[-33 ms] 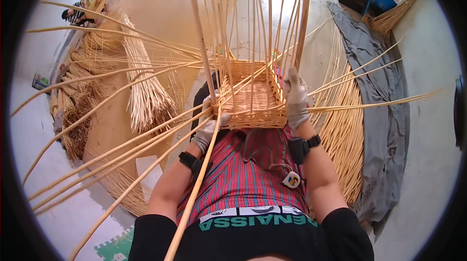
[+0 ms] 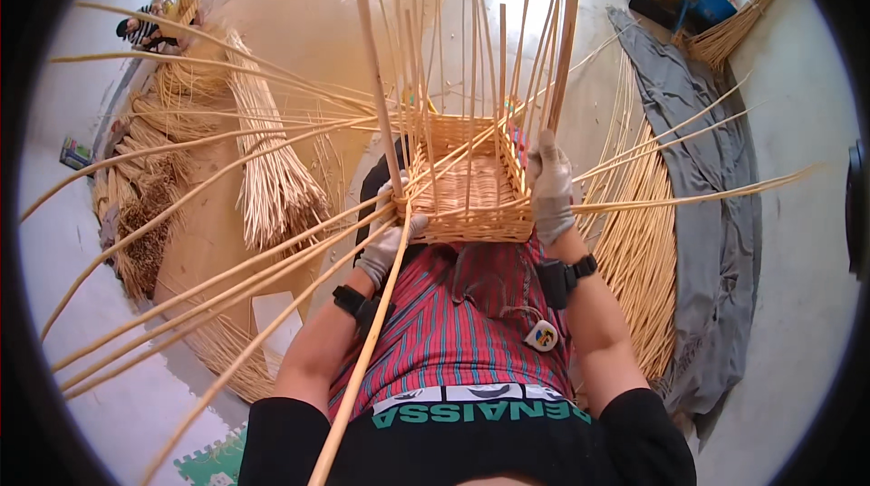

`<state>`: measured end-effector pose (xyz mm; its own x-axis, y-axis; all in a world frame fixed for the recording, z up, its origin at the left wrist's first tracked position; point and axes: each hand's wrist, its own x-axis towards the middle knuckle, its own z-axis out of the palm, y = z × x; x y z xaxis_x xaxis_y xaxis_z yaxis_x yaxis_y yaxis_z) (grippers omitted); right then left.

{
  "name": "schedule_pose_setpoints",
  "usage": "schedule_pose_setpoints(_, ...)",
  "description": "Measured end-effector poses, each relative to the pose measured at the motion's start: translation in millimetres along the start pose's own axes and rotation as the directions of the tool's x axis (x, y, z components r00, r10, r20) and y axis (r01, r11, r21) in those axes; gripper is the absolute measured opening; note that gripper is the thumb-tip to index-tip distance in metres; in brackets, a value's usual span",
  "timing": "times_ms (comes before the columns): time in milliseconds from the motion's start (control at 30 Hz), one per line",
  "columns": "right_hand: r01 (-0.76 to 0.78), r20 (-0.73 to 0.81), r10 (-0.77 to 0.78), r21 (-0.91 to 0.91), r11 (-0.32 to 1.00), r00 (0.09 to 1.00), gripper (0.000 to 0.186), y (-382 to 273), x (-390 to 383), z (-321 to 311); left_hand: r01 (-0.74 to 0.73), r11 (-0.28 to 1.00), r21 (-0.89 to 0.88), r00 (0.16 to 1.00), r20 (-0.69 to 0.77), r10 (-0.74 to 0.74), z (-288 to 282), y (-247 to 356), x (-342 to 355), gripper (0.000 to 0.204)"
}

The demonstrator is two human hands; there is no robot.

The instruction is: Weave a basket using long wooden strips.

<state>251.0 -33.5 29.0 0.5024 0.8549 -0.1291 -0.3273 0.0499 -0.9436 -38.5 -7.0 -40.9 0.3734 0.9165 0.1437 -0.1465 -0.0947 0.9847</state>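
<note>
A half-woven wicker basket (image 2: 462, 230) rests at my lap, its rectangular floor and low walls of pale willow. Thick wooden posts rise from its corners, and thin upright rods (image 2: 470, 78) stand along its sides. My left hand (image 2: 385, 246), in a pale work glove, grips the near left corner, where several long willow rods (image 2: 245, 273) fan out leftward. One thick rod (image 2: 367, 355) runs down toward me past that hand. My right hand (image 2: 551, 187), gloved too, holds the near right corner with its thumb up beside a post (image 2: 562, 60); its other fingers are partly hidden.
Willow bundles (image 2: 276, 169) lie on the floor at left, beside more heaped stalks (image 2: 149, 187). At right, long rods (image 2: 639, 259) lie along a grey cloth (image 2: 716, 241). A blue container (image 2: 713, 4) and another bundle (image 2: 743, 19) are at far right. A striped-sleeved person (image 2: 140, 30) is far left.
The basket and its posts have tipped or sunk very slightly toward me, with my right hand a little lower. Both hands keep their hold.
</note>
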Motion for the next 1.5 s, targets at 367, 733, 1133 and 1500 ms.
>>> schedule_pose_setpoints(367,0.042,-0.022,-0.04,0.13,0.991,0.999,0.032,-48.6,-43.4,11.3,0.011,0.997,0.081,0.959,0.28,-0.033,-13.6,64.0,-14.9,0.077)
schedule_pose_setpoints(733,-0.02,-0.059,0.028,0.139,0.99,0.998,0.03,-44.7,-37.4,1.6,0.023,1.0,-0.013,0.977,0.214,-0.02,-8.0,64.7,-13.2,0.073)
schedule_pose_setpoints(1133,0.865,0.817,-0.287,-0.481,0.141,0.501,0.046,-28.6,-224.3,-122.7,0.149,0.712,0.686,0.985,-0.041,-0.166,2.9,78.4,-81.6,0.066)
schedule_pose_setpoints(1500,0.443,0.469,-0.098,-0.716,0.539,0.878,0.035,-40.7,-189.1,-61.0,0.524,0.849,0.068,0.648,0.616,-0.449,47.7,96.0,-92.2,0.029)
